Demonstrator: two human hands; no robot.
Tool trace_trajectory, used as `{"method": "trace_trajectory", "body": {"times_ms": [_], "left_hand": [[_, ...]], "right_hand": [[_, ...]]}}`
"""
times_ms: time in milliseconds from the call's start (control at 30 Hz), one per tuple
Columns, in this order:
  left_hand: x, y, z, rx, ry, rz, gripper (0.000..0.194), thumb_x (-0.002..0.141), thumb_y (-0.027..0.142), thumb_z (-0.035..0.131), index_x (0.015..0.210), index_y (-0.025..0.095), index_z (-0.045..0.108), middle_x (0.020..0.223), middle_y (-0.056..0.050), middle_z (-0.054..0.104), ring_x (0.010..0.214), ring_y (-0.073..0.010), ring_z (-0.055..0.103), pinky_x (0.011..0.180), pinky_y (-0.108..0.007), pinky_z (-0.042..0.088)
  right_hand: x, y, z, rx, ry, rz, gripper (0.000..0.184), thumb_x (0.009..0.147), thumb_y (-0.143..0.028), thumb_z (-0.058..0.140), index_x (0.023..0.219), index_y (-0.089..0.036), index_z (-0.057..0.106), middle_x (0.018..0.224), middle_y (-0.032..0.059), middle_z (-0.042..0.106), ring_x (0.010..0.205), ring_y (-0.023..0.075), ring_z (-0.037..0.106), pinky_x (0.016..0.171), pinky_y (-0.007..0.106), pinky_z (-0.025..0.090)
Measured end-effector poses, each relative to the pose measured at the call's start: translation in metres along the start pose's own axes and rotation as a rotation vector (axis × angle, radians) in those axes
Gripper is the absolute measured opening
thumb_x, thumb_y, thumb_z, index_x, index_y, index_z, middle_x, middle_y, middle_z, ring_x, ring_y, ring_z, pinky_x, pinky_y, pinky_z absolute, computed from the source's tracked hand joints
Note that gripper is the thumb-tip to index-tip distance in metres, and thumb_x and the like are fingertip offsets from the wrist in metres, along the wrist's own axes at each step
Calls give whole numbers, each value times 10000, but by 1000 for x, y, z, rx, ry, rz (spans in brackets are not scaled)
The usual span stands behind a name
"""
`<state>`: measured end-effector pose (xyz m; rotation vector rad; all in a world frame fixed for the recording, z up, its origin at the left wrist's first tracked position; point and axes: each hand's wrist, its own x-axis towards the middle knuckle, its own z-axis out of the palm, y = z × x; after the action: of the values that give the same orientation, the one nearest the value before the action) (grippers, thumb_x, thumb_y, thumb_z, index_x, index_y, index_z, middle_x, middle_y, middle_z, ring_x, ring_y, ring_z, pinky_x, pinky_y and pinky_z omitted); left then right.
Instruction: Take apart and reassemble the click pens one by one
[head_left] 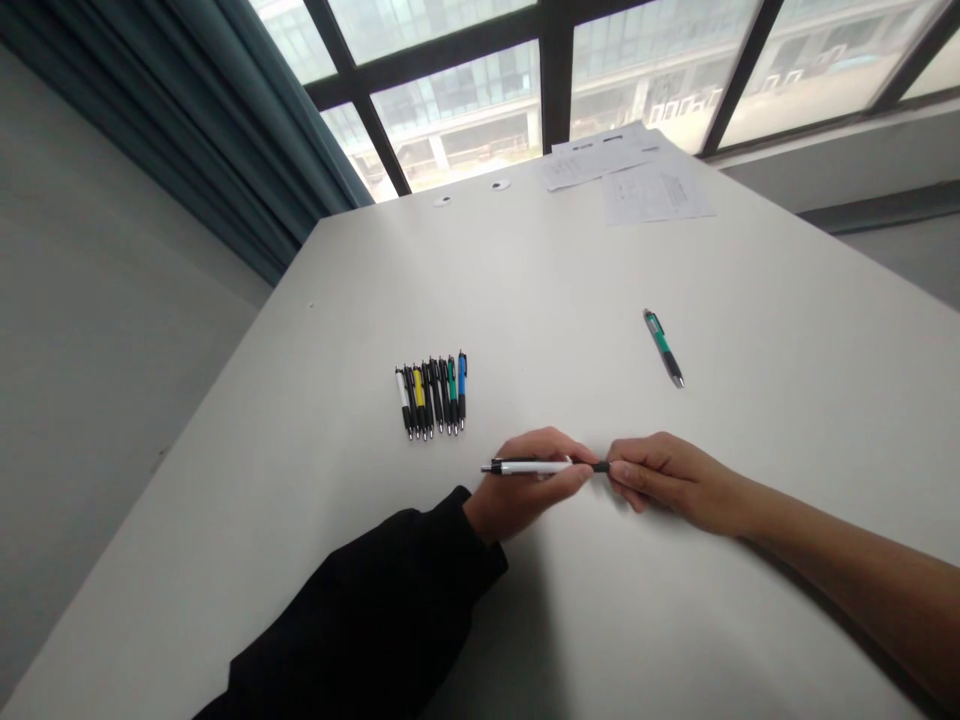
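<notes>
A white ballpoint pen (pixel 536 467) with a black grip lies level between my two hands, its push-button end pointing left. My left hand (pixel 534 478), below a black sleeve, pinches the dark grip between thumb and fingers. At the pen's right end, the fingertips of my right hand (pixel 664 475) close around the tip and hide it. Left of and beyond my hands, several pens lie side by side in a row; among them are a white pen (pixel 402 392), a yellow pen (pixel 418 390) and a blue pen (pixel 462 378). A single green pen (pixel 661 343) rests beyond my right hand.
The white table (pixel 525 290) stretches to a window (pixel 465 100). Printed papers (pixel 656 192) lie at its far end, near two small holes with covers in the tabletop. A blue-grey curtain (pixel 202 110) hangs at the left.
</notes>
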<state>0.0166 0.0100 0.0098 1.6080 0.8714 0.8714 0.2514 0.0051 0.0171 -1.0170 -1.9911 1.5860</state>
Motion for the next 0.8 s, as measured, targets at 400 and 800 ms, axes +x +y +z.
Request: {"method": "trace_trajectory", "body": {"times_ms": [400,800], "left_hand": [[-7,-2,1,231,-200,8,435,991,410,485,627,180,545,644,-10,521,616,-127,484,617,-285,371],[-6,0,0,192,-207,8,517,1016,464,430,634,170,617,641,-39,581,627,-145,539,652,-293,420]], "right_hand": [[0,2,-3,-63,38,25,478,1035,-538,433,726,-201,571,586,-26,562,539,116,462,563,255,378],[0,8,1,0,70,77,376,982,-500,557,787,-197,665,543,-37,615,452,99,426,479,240,330]]}}
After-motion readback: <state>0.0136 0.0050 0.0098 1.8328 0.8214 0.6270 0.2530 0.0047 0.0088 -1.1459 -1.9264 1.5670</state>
